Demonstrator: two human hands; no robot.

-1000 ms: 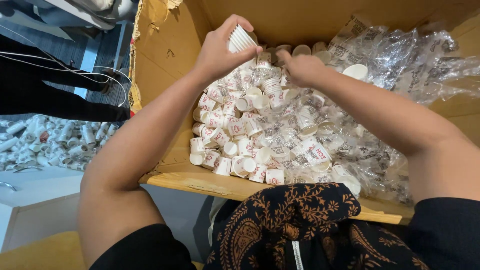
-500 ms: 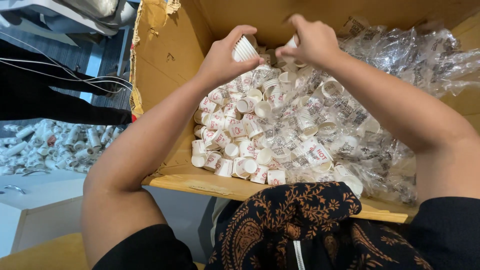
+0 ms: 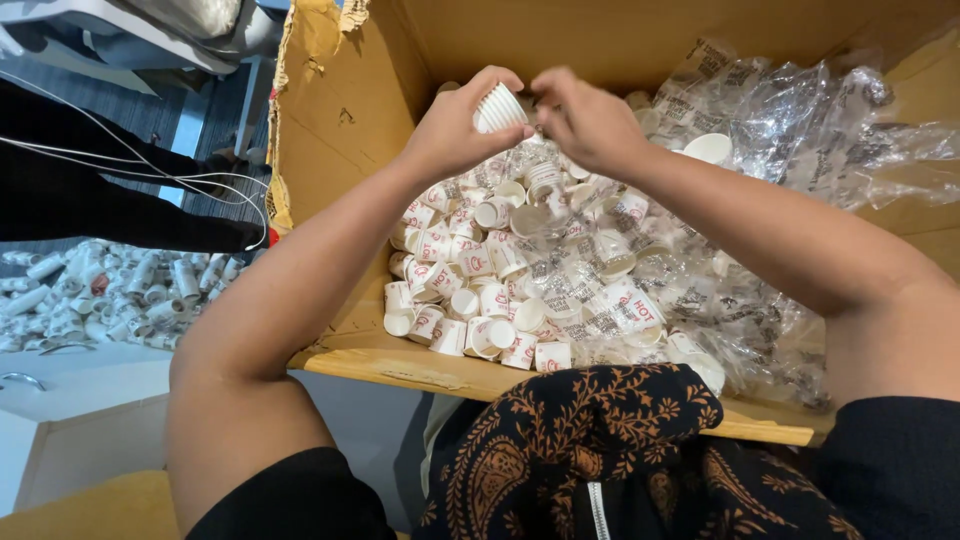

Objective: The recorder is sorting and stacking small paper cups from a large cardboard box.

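Above the far end of the big cardboard box (image 3: 340, 150), both hands close together. Left hand (image 3: 455, 125): fingers (image 3: 500, 78) curled shut around a small stack of white ribbed paper cups (image 3: 498, 106), bottom end pointing to the right hand. Right hand (image 3: 590, 120): just beside the stack, fingertips bent toward it and touching or nearly touching its end; cannot tell if anything is pinched between them. Below the hands, inside the box: a heap of loose small paper cups (image 3: 470, 290) with red print, many lying on their sides, mixed with crumpled clear plastic wrap (image 3: 800, 130) on the right part. Outside the box, at far left and lower: another pile of similar cups (image 3: 110, 290) on the floor, beside a white cable (image 3: 120, 165).
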